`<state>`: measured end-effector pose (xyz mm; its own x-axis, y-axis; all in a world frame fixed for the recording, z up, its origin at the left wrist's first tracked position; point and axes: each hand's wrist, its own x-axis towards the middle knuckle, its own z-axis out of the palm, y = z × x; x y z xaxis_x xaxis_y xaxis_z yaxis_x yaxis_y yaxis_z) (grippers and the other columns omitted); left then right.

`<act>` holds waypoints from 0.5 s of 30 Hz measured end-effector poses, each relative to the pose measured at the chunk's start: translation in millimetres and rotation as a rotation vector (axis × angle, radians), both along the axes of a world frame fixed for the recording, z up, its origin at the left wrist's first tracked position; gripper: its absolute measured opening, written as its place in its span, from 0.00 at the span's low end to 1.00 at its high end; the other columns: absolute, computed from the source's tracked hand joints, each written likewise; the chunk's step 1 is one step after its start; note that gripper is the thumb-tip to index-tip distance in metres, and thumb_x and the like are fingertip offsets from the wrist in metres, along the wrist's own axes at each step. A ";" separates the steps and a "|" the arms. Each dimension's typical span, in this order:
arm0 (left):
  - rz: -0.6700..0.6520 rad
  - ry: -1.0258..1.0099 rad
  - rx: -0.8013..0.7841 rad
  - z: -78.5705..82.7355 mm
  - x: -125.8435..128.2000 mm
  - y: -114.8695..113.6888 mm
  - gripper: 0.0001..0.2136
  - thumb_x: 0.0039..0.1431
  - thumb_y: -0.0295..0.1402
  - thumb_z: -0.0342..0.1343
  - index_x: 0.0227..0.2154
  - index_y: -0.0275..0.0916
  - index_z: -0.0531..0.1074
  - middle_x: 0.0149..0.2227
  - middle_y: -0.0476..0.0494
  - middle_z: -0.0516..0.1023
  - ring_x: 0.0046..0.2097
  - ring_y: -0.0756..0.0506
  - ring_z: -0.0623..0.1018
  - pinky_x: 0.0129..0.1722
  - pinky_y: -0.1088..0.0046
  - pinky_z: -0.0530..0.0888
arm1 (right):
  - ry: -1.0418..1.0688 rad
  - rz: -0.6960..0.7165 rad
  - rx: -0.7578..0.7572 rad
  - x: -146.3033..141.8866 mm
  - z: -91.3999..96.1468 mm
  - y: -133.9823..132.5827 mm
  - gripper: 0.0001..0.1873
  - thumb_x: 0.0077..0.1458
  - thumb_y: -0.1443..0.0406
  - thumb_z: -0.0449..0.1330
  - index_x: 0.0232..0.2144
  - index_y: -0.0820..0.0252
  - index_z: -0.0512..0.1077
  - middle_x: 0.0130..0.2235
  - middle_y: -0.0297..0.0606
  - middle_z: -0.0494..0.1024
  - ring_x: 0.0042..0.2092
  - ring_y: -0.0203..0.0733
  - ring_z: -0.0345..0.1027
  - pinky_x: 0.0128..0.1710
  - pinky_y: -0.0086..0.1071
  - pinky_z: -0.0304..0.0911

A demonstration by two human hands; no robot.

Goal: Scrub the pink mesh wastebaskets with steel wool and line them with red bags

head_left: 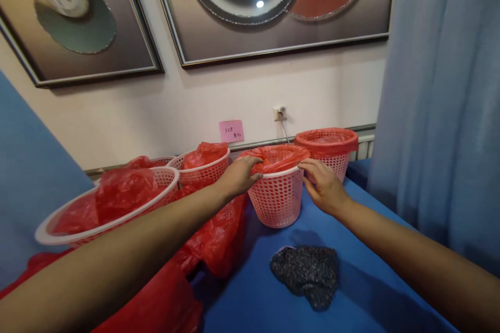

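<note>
A white perforated plastic basket (277,200) stands upright on the blue surface, with a red plastic bag (275,155) lining its mouth. At the left of the rim, my left hand (242,173) is closed on the bag's edge, thumb and fingers pinching the thin film. My right hand (324,184) pinches the bag at the right of the rim, its fingertips against the basket edge. The bag's left and front parts bunch around the opening, and the basket's bottom inside is hidden. In front of the basket lies a dark speckled, crumpled cloth item (307,273).
Behind to the right stands another basket (330,148) with its red liner folded over the rim. Several bag-lined baskets, including a wide one (162,203), crowd the left. Loose red bags (156,302) lie beneath my left arm. Blue curtains (441,88) hang at the right.
</note>
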<state>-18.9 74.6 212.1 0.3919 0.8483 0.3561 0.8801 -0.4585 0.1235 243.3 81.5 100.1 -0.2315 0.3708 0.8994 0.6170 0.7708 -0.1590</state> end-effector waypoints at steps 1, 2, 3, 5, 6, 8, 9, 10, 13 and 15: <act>0.005 0.011 -0.022 0.8 1.9 2.6 0.15 0.59 0.31 0.62 0.49 0.38 0.78 0.50 0.38 0.83 0.51 0.38 0.80 0.54 0.59 0.75 | 0.020 0.005 -0.013 -2.3 2.0 2.4 0.20 0.62 0.70 0.55 0.55 0.58 0.70 0.55 0.47 0.75 0.57 0.51 0.69 0.57 0.49 0.67; 0.003 0.014 -0.042 1.0 3.6 4.7 0.13 0.59 0.32 0.62 0.46 0.39 0.79 0.47 0.39 0.84 0.49 0.38 0.81 0.52 0.60 0.76 | 0.042 -0.001 -0.030 -3.4 4.3 6.8 0.19 0.62 0.70 0.55 0.55 0.58 0.71 0.55 0.47 0.75 0.58 0.51 0.69 0.57 0.48 0.67; -0.002 0.013 -0.053 0.6 5.3 6.3 0.10 0.59 0.32 0.62 0.43 0.39 0.80 0.44 0.41 0.85 0.46 0.39 0.82 0.50 0.62 0.76 | 0.061 -0.017 -0.053 -3.6 6.6 12.9 0.18 0.62 0.69 0.55 0.54 0.58 0.72 0.55 0.47 0.75 0.58 0.51 0.70 0.57 0.48 0.68; -0.004 0.009 -0.053 -1.9 8.7 7.9 0.05 0.58 0.31 0.62 0.36 0.39 0.81 0.40 0.44 0.85 0.44 0.41 0.82 0.47 0.65 0.76 | 0.081 -0.063 -0.129 -2.1 11.5 27.6 0.16 0.62 0.69 0.56 0.50 0.58 0.76 0.54 0.47 0.77 0.57 0.51 0.71 0.57 0.48 0.68; 0.001 0.005 -0.047 -3.7 10.6 8.5 0.04 0.58 0.30 0.61 0.34 0.39 0.80 0.38 0.44 0.85 0.43 0.42 0.82 0.46 0.66 0.76 | 0.071 -0.083 -0.177 -1.0 14.3 35.0 0.15 0.62 0.68 0.57 0.49 0.58 0.77 0.53 0.46 0.78 0.56 0.51 0.72 0.57 0.48 0.68; 0.028 -0.010 -0.025 -7.3 14.8 10.0 0.03 0.58 0.31 0.61 0.33 0.39 0.79 0.38 0.44 0.84 0.42 0.42 0.82 0.45 0.67 0.76 | 0.003 -0.098 -0.263 0.6 21.2 47.5 0.14 0.61 0.69 0.58 0.47 0.58 0.79 0.52 0.45 0.79 0.54 0.50 0.73 0.57 0.47 0.68; 0.045 -0.019 -0.014 -8.7 17.0 11.4 0.05 0.59 0.31 0.60 0.35 0.38 0.79 0.40 0.43 0.84 0.43 0.42 0.81 0.44 0.67 0.76 | -0.050 -0.093 -0.292 0.9 25.4 52.5 0.14 0.61 0.69 0.58 0.46 0.57 0.79 0.51 0.44 0.80 0.54 0.49 0.74 0.57 0.46 0.68; 0.060 -0.027 -0.005 -9.7 19.2 13.3 0.06 0.60 0.33 0.60 0.38 0.38 0.79 0.42 0.41 0.84 0.43 0.43 0.81 0.44 0.68 0.76 | -0.103 -0.085 -0.310 0.7 30.1 56.8 0.14 0.61 0.69 0.58 0.47 0.57 0.79 0.51 0.43 0.80 0.53 0.48 0.74 0.57 0.45 0.68; 0.068 -0.016 -0.011 -9.8 25.5 19.9 0.07 0.60 0.33 0.60 0.38 0.37 0.78 0.41 0.41 0.84 0.41 0.43 0.81 0.41 0.70 0.76 | -0.218 -0.063 -0.335 -1.3 45.5 67.1 0.14 0.59 0.70 0.61 0.46 0.56 0.80 0.49 0.42 0.82 0.50 0.47 0.76 0.52 0.41 0.70; 0.051 0.018 -0.023 -8.3 29.5 22.1 0.04 0.59 0.31 0.59 0.32 0.38 0.78 0.35 0.44 0.84 0.37 0.44 0.81 0.37 0.70 0.75 | -0.250 -0.064 -0.340 -3.2 54.2 72.0 0.14 0.56 0.71 0.63 0.45 0.56 0.80 0.47 0.41 0.83 0.47 0.47 0.77 0.48 0.39 0.71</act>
